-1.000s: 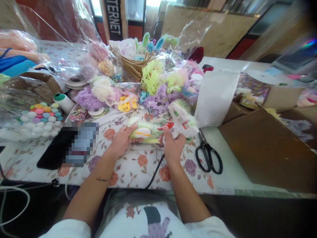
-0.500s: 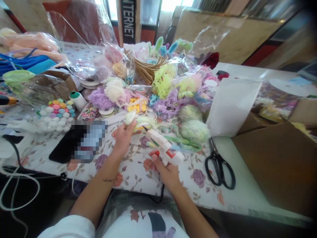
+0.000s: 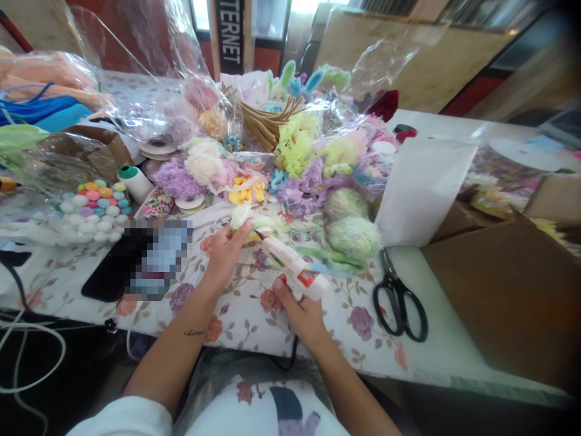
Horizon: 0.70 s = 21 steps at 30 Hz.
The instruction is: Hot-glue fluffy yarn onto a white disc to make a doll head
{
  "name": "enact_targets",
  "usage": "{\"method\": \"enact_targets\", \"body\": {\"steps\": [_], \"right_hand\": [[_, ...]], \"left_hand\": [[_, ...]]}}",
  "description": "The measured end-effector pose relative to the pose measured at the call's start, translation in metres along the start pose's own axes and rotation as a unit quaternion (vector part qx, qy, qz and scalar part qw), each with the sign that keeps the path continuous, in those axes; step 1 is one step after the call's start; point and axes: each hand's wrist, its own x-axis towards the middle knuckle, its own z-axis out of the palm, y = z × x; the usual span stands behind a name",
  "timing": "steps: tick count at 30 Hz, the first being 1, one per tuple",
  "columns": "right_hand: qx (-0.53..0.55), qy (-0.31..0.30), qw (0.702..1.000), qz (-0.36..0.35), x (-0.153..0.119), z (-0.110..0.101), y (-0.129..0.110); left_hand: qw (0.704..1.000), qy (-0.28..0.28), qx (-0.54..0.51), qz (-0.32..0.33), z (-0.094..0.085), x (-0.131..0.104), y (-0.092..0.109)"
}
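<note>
My right hand (image 3: 307, 318) is wrapped around the handle of a white hot glue gun (image 3: 293, 264) with an orange-red trigger. Its dark nozzle points up and left, close to my left thumb. Pinched in my left hand (image 3: 226, 251) is a pale green and white fluffy piece (image 3: 241, 214), partly hidden by the fingers. Whether the nozzle touches this piece I cannot tell. Just right of it lie green and blue fuzzy strips (image 3: 336, 260) and a pale green yarn ball (image 3: 354, 238).
Black-handled scissors (image 3: 399, 306) lie to the right, beside a cardboard box (image 3: 503, 297). A black phone (image 3: 111, 266) rests on the left, near a heap of pastel pom-poms (image 3: 95, 209). Purple ruffled trim (image 3: 304, 191), a thread spool (image 3: 136, 180) and clear plastic bags crowd the back.
The glue gun's nozzle has come slightly nearer to my left thumb. The whole view has shifted a little; both hands keep their holds.
</note>
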Motion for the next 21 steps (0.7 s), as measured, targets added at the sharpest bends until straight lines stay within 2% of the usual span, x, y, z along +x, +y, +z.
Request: {"method": "enact_targets", "body": {"steps": [5, 12, 17, 21], "right_hand": [[0.007, -0.011, 1.000, 0.008, 0.001, 0.000, -0.006], [-0.018, 0.020, 0.999, 0.025, 0.001, -0.002, -0.017], [0.004, -0.023, 1.000, 0.019, 0.001, 0.000, -0.017], [0.003, 0.003, 1.000, 0.013, 0.001, 0.001, -0.011]], "left_hand": [[1.000, -0.005, 0.001, 0.004, 0.000, -0.001, 0.000], [1.000, -0.009, -0.020, -0.001, 0.000, -0.001, 0.002], [1.000, -0.010, -0.024, -0.002, 0.001, -0.002, 0.002], [1.000, -0.005, -0.019, -0.002, 0.001, -0.002, 0.002]]}}
